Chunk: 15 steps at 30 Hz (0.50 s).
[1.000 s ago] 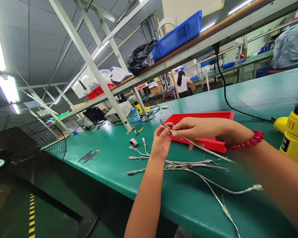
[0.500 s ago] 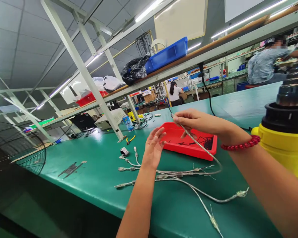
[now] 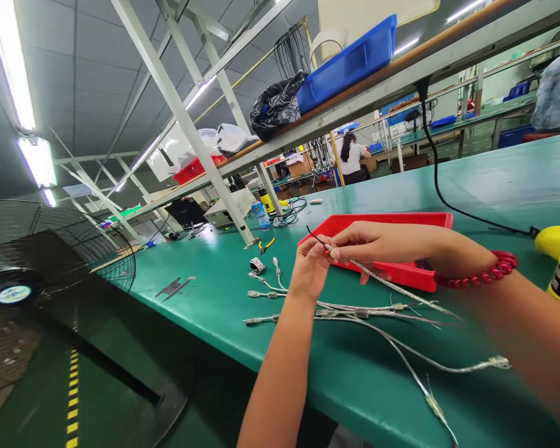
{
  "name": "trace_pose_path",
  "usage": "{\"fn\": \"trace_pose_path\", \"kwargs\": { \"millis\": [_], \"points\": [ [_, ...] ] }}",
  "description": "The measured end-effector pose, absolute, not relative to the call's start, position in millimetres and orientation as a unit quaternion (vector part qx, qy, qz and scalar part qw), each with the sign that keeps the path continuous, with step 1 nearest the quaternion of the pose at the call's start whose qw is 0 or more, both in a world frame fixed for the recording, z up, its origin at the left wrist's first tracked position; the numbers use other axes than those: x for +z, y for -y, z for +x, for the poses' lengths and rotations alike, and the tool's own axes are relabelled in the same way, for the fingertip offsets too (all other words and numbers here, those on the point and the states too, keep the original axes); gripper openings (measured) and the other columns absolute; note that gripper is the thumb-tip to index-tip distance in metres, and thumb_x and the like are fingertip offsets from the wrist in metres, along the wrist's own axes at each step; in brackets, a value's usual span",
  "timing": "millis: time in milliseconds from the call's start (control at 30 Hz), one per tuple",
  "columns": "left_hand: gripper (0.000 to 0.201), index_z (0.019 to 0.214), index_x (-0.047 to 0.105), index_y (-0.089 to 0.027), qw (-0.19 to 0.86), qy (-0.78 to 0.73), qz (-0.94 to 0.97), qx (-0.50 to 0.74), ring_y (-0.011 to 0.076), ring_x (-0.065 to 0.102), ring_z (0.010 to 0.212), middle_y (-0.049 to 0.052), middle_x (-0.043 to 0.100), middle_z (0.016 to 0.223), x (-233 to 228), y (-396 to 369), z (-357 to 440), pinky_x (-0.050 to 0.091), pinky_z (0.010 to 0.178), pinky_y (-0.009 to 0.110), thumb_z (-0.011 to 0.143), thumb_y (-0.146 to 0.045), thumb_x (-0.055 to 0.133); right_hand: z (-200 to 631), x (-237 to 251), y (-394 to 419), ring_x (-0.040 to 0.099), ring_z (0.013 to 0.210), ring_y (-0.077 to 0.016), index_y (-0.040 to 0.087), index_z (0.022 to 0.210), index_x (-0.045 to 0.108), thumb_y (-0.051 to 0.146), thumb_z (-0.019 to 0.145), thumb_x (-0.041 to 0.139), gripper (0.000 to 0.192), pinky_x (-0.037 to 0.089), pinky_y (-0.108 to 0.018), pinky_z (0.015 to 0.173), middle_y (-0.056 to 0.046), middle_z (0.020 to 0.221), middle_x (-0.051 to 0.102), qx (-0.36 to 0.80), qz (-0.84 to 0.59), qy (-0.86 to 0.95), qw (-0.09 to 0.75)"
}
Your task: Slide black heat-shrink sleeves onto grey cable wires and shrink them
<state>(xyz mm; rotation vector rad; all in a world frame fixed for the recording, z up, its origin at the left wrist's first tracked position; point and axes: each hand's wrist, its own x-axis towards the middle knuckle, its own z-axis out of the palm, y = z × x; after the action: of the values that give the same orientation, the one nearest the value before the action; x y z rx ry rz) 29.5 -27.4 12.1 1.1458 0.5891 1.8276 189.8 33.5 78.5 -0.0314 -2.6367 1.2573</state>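
Hands (image 3: pixel 310 267) pinch a cable (image 3: pixel 392 287) over the red tray (image 3: pixel 401 274).

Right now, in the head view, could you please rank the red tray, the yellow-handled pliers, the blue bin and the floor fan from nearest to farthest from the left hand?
1. Red tray, just right of the left hand.
2. Yellow-handled pliers, on the bench to the left.
3. Blue bin, up on the shelf.
4. Floor fan, far left, off the bench.

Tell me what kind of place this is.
Most likely an electronics or cable assembly workshop: long green workbenches under metal-framed shelves carrying a blue bin, loose silvery cable assemblies with connectors beside a red tray, and another person seated at a further bench.
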Motion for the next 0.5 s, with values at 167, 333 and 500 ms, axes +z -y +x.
{"fn": "trace_pose_path", "kwargs": {
  "millis": [167, 333, 500],
  "points": [
    [0.023, 0.068, 0.068, -0.018, 0.446, -0.214, 0.470, 0.731, 0.0089, 0.054, 0.061, -0.002, 0.054, 0.069, 12.9, 27.8, 28.9, 0.047, 0.049, 0.019, 0.062, -0.034, 0.084, 189.8, 79.0, -32.7, 0.050, 0.054, -0.0102, 0.016, 0.103, 0.066, 0.043, 0.090, 0.050, 0.033, 0.041, -0.020, 0.045, 0.000, 0.064, 0.050, 0.444, -0.006, 0.889, 0.114],
    [0.027, 0.068, 0.066, -0.018, 0.428, -0.235, 0.479, 0.729, 0.0088, 0.053, 0.060, -0.002, 0.055, 0.069, 12.1, 26.2, 28.2, 0.047, 0.050, 0.020, 0.062, -0.037, 0.084, 188.8, 78.9, -31.7, 0.052, 0.052, -0.0082, 0.016, 0.098, 0.063, 0.041, 0.091, 0.047, 0.030, 0.044, -0.020, 0.047, 0.000, 0.071, 0.051, 0.440, -0.019, 0.892, 0.104],
    [0.031, 0.069, 0.065, -0.017, 0.424, -0.248, 0.484, 0.724, 0.0090, 0.053, 0.059, -0.001, 0.055, 0.068, 11.2, 26.0, 27.5, 0.046, 0.049, 0.020, 0.061, -0.040, 0.083, 188.4, 80.3, -31.3, 0.051, 0.049, -0.0077, 0.016, 0.086, 0.058, 0.039, 0.091, 0.048, 0.026, 0.047, -0.021, 0.049, 0.002, 0.067, 0.048, 0.430, -0.028, 0.897, 0.093]
  ]
}}
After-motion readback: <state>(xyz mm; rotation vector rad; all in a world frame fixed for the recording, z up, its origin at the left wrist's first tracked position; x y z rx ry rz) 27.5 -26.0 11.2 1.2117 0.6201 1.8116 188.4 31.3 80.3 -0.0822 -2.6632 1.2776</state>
